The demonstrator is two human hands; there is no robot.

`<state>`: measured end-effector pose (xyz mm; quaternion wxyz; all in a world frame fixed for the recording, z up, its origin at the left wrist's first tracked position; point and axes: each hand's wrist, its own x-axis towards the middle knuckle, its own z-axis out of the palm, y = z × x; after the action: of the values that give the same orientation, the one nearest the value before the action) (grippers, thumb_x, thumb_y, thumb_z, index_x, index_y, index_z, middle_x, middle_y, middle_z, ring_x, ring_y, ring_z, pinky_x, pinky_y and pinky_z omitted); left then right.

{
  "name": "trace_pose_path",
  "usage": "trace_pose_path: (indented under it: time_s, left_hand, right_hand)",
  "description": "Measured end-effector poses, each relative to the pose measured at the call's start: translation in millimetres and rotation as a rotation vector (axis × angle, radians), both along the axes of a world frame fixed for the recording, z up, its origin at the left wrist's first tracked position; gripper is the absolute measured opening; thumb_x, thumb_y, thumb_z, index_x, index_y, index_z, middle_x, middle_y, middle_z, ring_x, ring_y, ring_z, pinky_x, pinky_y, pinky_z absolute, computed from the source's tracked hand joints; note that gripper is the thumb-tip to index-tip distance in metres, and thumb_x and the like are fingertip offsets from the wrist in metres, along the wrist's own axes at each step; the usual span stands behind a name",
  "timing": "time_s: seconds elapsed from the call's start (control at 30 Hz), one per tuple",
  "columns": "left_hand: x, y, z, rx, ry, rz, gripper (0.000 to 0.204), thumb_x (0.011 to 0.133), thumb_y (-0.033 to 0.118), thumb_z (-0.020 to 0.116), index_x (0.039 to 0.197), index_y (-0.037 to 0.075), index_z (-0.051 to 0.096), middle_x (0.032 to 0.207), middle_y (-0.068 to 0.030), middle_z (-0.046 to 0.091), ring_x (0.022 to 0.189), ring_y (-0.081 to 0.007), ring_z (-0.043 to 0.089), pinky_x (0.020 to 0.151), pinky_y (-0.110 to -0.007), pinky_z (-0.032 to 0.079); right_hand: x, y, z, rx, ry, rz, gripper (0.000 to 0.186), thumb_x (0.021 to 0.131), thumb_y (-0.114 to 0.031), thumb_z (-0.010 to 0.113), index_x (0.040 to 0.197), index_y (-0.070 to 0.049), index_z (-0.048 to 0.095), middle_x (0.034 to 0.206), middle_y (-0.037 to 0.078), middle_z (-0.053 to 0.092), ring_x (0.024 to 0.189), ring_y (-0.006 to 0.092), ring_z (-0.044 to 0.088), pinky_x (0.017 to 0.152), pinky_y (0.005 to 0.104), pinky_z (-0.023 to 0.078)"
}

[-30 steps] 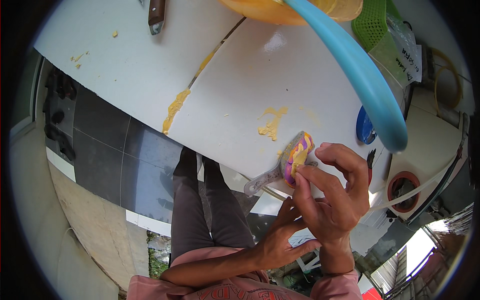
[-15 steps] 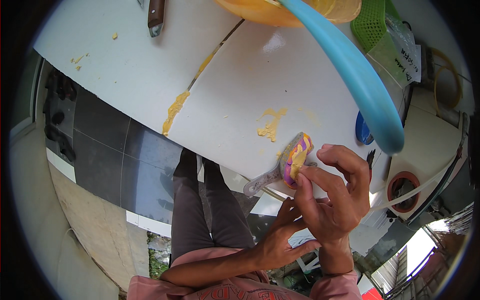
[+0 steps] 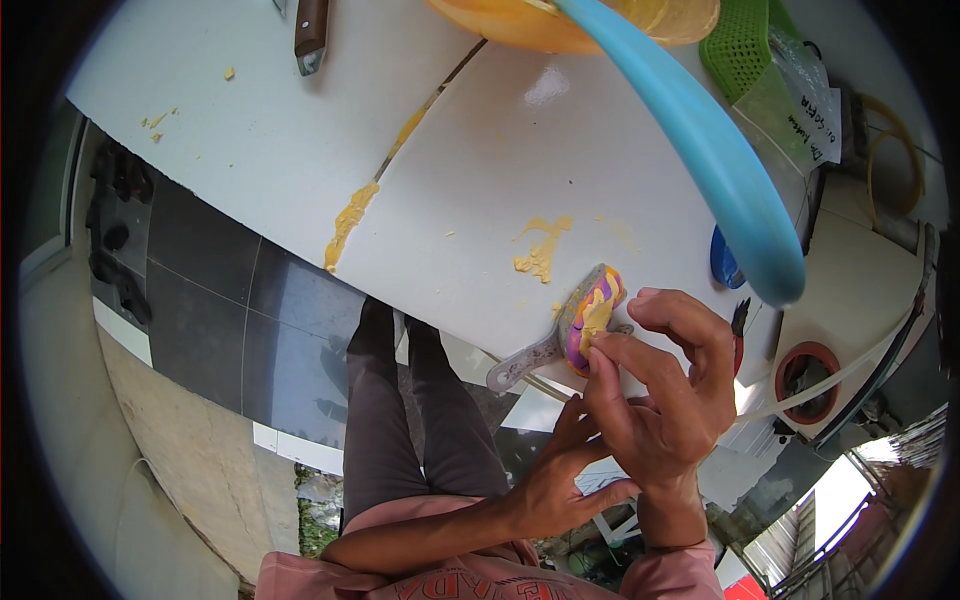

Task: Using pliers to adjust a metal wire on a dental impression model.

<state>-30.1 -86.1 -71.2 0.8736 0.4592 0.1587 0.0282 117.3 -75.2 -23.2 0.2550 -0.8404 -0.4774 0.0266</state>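
Head view | right hand (image 3: 660,400) pinches a small purple-and-yellow striped mould (image 3: 592,318) at the near edge of the white tiled surface (image 3: 300,150), grip closed around it | left hand (image 3: 560,480) below, fingers loosely spread, holding nothing | metal scraper (image 3: 540,350) touches mould | yellow batter smear (image 3: 540,250) nearby

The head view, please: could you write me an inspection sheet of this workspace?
Surface: white table, smeared with yellow paste along its seam and near the front edge.
Job's things: small round mould, purple-rimmed, filled with yellow paste, on a metal handle.
Clutter: orange bowl, blue curved handle, brown-handled tool, green basket, plastic bag.
Hands: right hand presses fingertips on the mould; left hand below it, grip unclear.
Cables: yellowish hose, white strap.
Surroundings: dark tiled floor, person's legs.
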Motion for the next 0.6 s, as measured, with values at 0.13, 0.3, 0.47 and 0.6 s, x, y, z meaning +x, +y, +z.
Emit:
trace_pose_path:
  time_s: [0.13, 0.3, 0.47, 0.6]
  left_hand:
    - [3, 11, 5, 0.072, -0.024, -0.010, 0.058, 0.084, 0.021, 0.077, 0.135, 0.004, 0.055, 0.146, -0.0158, 0.047, 0.129, -0.0377, 0.040, 0.109, -0.050, 0.033]
    - [-12, 32, 13, 0.222, 0.004, 0.007, 0.066, 0.083, 0.009, 0.076, 0.142, 0.002, 0.050, 0.138, -0.0145, 0.055, 0.115, -0.0269, 0.055, 0.102, -0.037, 0.043]
    - [-39, 64, 16, 0.351, 0.164, 0.122, 0.049, 0.089, 0.011, 0.072, 0.132, -0.003, 0.055, 0.107, -0.0136, 0.066, 0.094, -0.0181, 0.058, 0.091, -0.031, 0.044]
    - [-29, 97, 8, 1.040, 0.116, 0.281, 0.036, 0.092, 0.011, 0.067, 0.124, -0.001, 0.059, 0.105, -0.0137, 0.062, 0.098, -0.0223, 0.057, 0.090, -0.033, 0.045]
  right_hand:
    - [1, -12, 12, 0.067, 0.008, -0.054, 0.028, 0.067, 0.001, 0.077, 0.094, -0.002, 0.069, 0.101, 0.014, 0.064, 0.092, 0.0281, 0.066, 0.074, 0.0344, 0.055]
    - [15, -67, 17, 0.155, -0.010, -0.456, 0.015, 0.080, -0.001, 0.073, 0.085, -0.001, 0.059, 0.102, 0.017, 0.065, 0.090, 0.0256, 0.064, 0.081, 0.0346, 0.051]
    - [34, -120, 11, -0.124, -0.016, -0.645, 0.036, 0.085, -0.010, 0.073, 0.119, -0.003, 0.062, 0.127, 0.018, 0.056, 0.114, 0.0319, 0.059, 0.095, 0.0408, 0.049]
    - [27, -129, 4, -0.348, 0.088, -0.692, 0.070, 0.081, -0.022, 0.078, 0.142, -0.007, 0.047, 0.143, 0.019, 0.045, 0.133, 0.0365, 0.046, 0.107, 0.0476, 0.042]
